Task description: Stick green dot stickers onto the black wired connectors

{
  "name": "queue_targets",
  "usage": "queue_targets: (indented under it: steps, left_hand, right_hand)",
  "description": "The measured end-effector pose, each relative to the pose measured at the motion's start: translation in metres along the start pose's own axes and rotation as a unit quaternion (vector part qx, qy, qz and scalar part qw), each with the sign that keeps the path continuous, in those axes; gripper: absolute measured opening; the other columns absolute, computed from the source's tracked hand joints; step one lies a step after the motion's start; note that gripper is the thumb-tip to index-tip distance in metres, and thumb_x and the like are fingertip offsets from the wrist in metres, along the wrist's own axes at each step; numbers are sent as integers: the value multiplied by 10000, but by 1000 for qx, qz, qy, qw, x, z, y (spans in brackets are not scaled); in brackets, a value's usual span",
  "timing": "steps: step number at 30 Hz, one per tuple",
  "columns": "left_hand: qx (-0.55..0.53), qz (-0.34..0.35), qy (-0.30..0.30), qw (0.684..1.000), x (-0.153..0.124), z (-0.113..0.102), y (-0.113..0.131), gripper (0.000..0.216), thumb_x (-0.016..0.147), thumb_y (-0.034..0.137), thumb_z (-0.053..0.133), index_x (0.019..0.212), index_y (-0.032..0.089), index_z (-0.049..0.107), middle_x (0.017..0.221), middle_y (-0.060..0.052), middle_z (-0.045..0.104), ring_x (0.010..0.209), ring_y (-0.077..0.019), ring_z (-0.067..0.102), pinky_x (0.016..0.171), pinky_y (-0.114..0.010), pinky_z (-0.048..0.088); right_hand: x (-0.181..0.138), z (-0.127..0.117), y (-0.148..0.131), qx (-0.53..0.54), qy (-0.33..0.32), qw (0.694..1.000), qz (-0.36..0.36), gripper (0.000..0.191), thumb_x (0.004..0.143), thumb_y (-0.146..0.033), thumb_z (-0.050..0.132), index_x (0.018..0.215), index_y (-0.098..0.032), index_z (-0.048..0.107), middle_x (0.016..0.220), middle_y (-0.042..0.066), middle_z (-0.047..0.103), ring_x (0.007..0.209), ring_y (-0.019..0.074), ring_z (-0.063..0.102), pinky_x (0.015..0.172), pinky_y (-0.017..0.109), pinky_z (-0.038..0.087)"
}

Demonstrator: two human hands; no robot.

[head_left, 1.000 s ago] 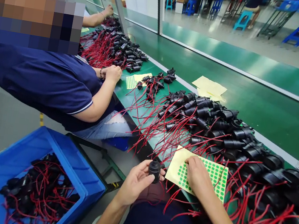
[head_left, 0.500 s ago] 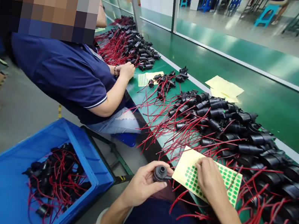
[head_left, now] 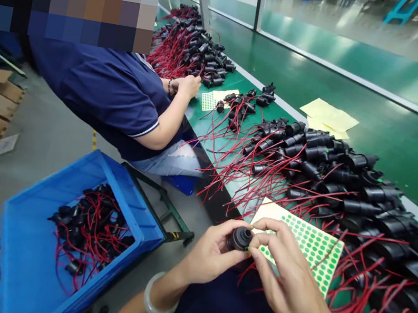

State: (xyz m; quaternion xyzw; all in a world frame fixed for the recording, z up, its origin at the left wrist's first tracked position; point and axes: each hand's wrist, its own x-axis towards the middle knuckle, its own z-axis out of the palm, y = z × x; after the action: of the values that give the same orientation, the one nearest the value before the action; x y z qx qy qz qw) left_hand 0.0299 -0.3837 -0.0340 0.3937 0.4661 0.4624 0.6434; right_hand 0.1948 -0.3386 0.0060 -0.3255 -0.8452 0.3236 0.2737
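My left hand point(head_left: 213, 250) is closed around a small black pump point(head_left: 240, 238), its round stepped end with a central nozzle facing up. My right hand point(head_left: 282, 265) is at the pump's right side, thumb and fingertips pinching a small green dot sticker point(head_left: 248, 248) against or right beside it. Partly behind my right hand lies a pale yellow sheet of green dot stickers point(head_left: 310, 243) on the bench edge. Whether the dot touches the pump's surface is hard to make out.
Black pumps with red wires point(head_left: 312, 163) are heaped along the green bench point(head_left: 215, 120). A blue bin point(head_left: 22, 253) at lower left holds more. A co-worker point(head_left: 109, 102) sits at left beside another sticker sheet point(head_left: 209, 101). Yellow paper point(head_left: 330, 115) lies farther back.
My right hand has left the sticker sheet and come left to the pump, with a green dot at its fingertips. My left hand still holds the pump. The view has shifted slightly.
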Motion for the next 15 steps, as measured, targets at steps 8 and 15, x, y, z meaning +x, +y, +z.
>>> queue_targets:
  steps: [8, 15]
  left_hand:
    - [5, -3, -11, 1000, 0, 4, 0, 375, 793, 234, 666, 1158, 174, 604, 1010, -67, 630, 902, -191, 614, 789, -263, 511]
    - [20, 10, 1, 1000, 0, 5, 4, 367, 797, 254, 677, 1149, 172, 610, 1004, -64, 629, 918, -182, 602, 833, -255, 484]
  right_hand:
    - [-5, 2, 2, -59, 31, 997, -26, 100, 938, -144, 443, 997, -202, 499, 1090, 109, 503, 1042, 214, 517, 848, 367, 470]
    - [-6, -4, -4, -64, 21, 997, -33, 117, 934, -149, 438, 1007, -205, 512, 1087, 114, 515, 1031, 220, 519, 798, 363, 487]
